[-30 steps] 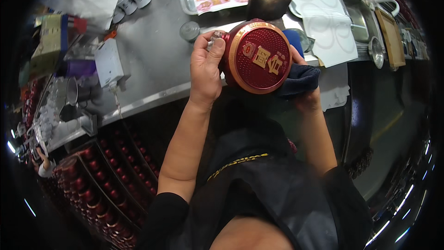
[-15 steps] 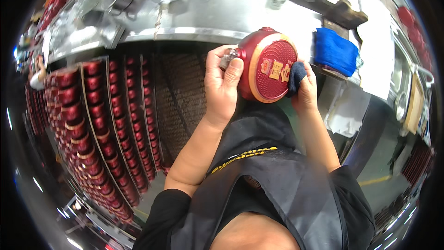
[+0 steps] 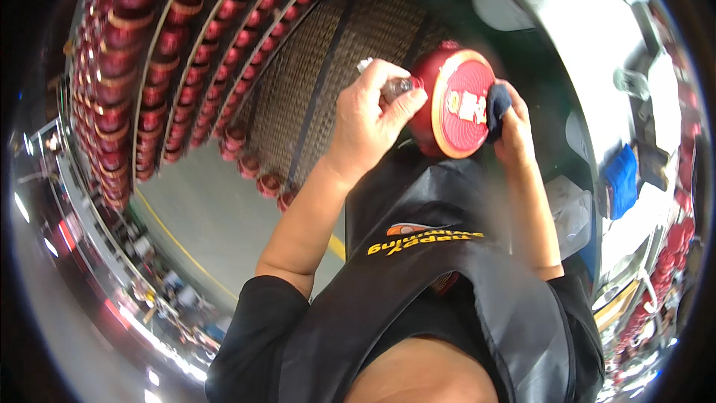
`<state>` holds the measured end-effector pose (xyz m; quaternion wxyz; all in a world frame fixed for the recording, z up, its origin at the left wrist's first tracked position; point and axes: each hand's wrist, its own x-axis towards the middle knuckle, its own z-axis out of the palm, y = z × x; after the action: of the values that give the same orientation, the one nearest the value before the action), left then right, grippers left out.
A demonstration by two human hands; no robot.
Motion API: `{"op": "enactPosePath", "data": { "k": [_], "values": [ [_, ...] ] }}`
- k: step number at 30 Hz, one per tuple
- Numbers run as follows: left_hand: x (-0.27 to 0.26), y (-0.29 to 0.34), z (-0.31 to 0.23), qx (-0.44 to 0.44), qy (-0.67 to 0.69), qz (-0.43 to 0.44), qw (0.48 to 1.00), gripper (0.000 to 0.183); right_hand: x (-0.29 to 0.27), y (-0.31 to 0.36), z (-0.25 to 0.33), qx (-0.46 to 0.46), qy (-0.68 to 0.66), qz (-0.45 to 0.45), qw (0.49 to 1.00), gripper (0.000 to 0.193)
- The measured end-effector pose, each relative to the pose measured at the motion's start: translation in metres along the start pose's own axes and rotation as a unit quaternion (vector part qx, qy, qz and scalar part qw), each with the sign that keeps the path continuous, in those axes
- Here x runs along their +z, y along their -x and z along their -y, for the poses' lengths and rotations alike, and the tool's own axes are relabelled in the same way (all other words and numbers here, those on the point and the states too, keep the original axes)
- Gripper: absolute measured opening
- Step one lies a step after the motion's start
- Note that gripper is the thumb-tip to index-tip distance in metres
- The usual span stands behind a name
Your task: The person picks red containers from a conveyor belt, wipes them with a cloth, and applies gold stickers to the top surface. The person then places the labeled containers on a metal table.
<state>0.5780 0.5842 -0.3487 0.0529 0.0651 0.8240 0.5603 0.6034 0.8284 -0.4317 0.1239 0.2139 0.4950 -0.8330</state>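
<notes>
The red bottle (image 3: 441, 116) hangs between both hands, between one and two o'clock from the picture's middle, tilted so that its round face shows. The work in hand seems part-way along: the colour, gilt rim and raised marks are on, the cloth is at the face, and the bottle is not yet set down. How much wiping remains cannot be told.

The racks (image 3: 123, 67) spread from nine to twelve o'clock, loaded with rows of similar red vessels. The bench (image 3: 556, 0) curves down from one to four o'clock, apart from the bottle. The left hand (image 3: 369, 123), on the bottle's nine o'clock side, has its fingers closed around the neck. The right hand (image 3: 516, 134), at four o'clock from it, pinches a navy cloth (image 3: 498, 104) against the rim at three.

On the bench lie a folded blue cloth (image 3: 620, 183) at three o'clock and, higher, a small glass (image 3: 632, 83). Smallest is a glassy piece (image 3: 397, 89) at the neck, partly hidden by fingers.
</notes>
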Motion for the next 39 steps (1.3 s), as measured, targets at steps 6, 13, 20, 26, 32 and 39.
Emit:
{"op": "enactPosePath", "data": {
  "k": [6, 13, 20, 26, 32, 39],
  "values": [
    [-0.077, 0.082, 0.077, -0.184, 0.158, -0.157, 0.957, 0.019, 0.072, -0.027, -0.088, 0.117, 0.044, 0.145, 0.982, 0.032],
    [-0.146, 0.169, 0.156, -0.240, 0.239, -0.282, 0.898, 0.022, 0.146, -0.039, -0.185, 0.214, 0.092, 0.257, 0.938, 0.055],
    [-0.164, 0.246, 0.200, -0.245, 0.080, -0.329, 0.908, 0.020, 0.165, -0.028, -0.259, 0.221, 0.141, 0.303, 0.916, 0.054],
    [-0.191, 0.290, 0.311, -0.148, -0.348, -0.240, 0.894, 0.022, 0.139, -0.020, -0.274, 0.291, 0.245, 0.274, 0.883, 0.046],
    [-0.253, 0.319, 0.329, -0.147, -0.365, -0.361, 0.846, 0.021, 0.160, -0.019, -0.317, 0.343, 0.199, 0.305, 0.866, 0.065],
    [-0.261, 0.303, 0.241, -0.243, 0.167, -0.541, 0.788, 0.018, 0.254, 0.016, -0.347, 0.353, 0.040, 0.372, 0.857, 0.092]
  ]
}}
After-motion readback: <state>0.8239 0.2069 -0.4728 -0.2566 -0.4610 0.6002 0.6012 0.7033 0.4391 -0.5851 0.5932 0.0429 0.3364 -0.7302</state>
